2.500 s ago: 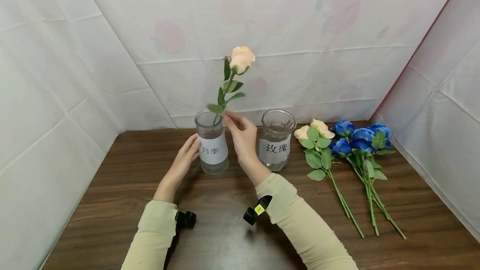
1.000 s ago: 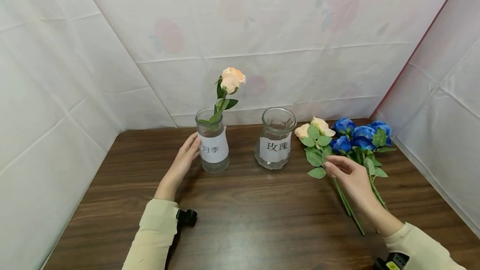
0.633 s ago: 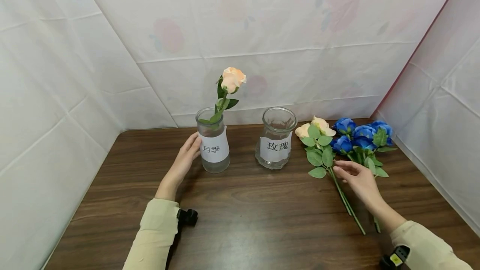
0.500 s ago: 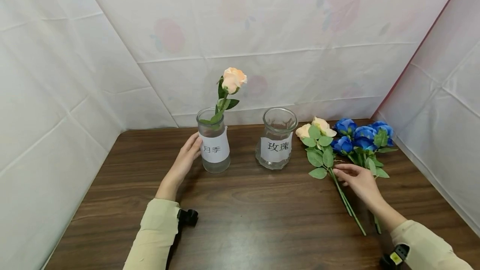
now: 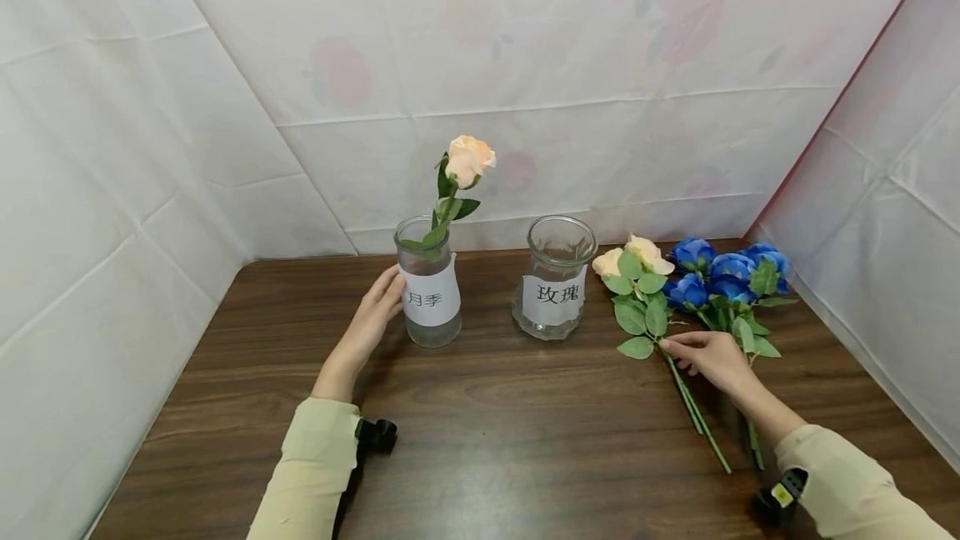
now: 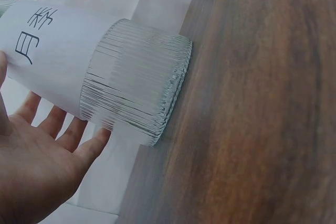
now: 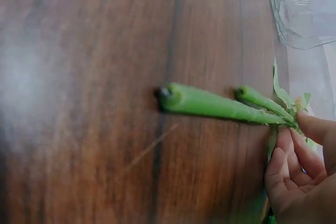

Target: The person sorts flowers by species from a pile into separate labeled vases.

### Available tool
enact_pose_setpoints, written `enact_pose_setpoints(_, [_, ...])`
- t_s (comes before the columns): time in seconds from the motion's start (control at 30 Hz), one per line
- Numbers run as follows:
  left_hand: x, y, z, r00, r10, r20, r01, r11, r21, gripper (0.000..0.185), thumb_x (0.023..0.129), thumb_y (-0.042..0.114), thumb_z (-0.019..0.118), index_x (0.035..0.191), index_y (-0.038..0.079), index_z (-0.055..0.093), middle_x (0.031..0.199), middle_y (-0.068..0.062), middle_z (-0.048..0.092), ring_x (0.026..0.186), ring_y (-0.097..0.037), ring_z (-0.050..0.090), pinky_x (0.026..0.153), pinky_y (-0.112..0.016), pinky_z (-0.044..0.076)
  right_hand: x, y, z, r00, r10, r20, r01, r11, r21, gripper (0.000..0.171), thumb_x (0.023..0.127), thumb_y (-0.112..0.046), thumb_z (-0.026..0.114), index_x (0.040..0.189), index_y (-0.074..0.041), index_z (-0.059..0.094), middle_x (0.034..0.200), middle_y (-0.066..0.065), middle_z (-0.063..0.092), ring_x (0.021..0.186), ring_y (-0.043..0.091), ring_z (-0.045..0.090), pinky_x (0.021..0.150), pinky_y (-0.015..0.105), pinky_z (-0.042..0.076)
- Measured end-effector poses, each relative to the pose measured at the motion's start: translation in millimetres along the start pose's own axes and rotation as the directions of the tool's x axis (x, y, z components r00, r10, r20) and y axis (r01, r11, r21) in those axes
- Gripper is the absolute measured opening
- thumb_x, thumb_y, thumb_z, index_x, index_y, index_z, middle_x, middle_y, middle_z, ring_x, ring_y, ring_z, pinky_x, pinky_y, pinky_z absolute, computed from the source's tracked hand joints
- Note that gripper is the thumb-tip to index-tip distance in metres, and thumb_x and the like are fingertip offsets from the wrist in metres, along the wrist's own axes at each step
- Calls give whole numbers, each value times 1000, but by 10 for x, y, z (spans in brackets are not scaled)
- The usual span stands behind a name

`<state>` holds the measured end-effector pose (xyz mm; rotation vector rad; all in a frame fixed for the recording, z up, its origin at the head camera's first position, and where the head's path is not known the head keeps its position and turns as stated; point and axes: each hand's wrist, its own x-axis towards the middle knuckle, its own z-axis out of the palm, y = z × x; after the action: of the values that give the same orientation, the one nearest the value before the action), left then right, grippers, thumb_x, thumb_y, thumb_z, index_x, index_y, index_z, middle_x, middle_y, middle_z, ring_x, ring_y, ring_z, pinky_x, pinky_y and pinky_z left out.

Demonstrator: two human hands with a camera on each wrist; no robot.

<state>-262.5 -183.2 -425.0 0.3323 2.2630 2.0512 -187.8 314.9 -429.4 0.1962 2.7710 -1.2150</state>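
Right hand (image 5: pixel 711 354) pinches peach rose stems (image 5: pixel 686 398) lying on table (image 5: pixel 480 440), long axis 11-to-5 o'clock (blooms far end). Left hand (image 5: pixel 371 319), fingers straight, rests against labelled vase (image 5: pixel 427 294) at 9 o'clock.

Peach rose (image 5: pixel 470 160) in ribbed clear vase (image 5: pixel 428 294); blue roses (image 5: pixel 720 267) on dark wood-grain table (image 5: pixel 487 423).

bright even light, blurred wrist views

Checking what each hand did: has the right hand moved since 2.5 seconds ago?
Yes. The right hand has left the labelled jar and now pinches peach rose stems right of the second jar.
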Motion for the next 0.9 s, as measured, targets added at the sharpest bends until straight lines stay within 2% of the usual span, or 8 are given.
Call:
enact_pose_setpoints(0.13, [0,4,2,1000,1,2,-1,1000,0,59,107,41,37,154,6,30,155,-17,32,142,-29,31,115,-49,28,10,-2,-12,1000,-6,17,6,1000,-1,53,95,-38,67,118,10,67,87,6,70,73,19,63,64,34,54])
enact_pose_setpoints(0.33, [-7,-2,-2,1000,8,5,-8,1000,0,59,108,41,37,154,6,30,155,-17,32,142,-29,30,115,-50,28,15,-8,-20,999,29,30,-30,999,39,48,96,-35,67,118,9,68,93,7,70,77,18,63,66,33,55])
enact_pose_setpoints(0.67, [-13,5,4,1000,2,7,-2,1000,-3,58,108,41,37,154,7,30,156,-16,33,142,-28,30,115,-50,28,-71,-35,-75,999,48,-5,-48,994,99,59,98,-42,62,128,8,61,110,13,68,81,13,64,74,34,56])
enact_pose_setpoints(0.9, [-12,21,3,1000,-5,4,5,1000,5,60,107,43,37,155,8,29,156,-16,31,143,-28,30,115,-49,28,-121,-156,-144,997,24,-67,-14,987,158,63,98,-46,60,131,7,58,95,-1,68,78,8,63,73,29,56])
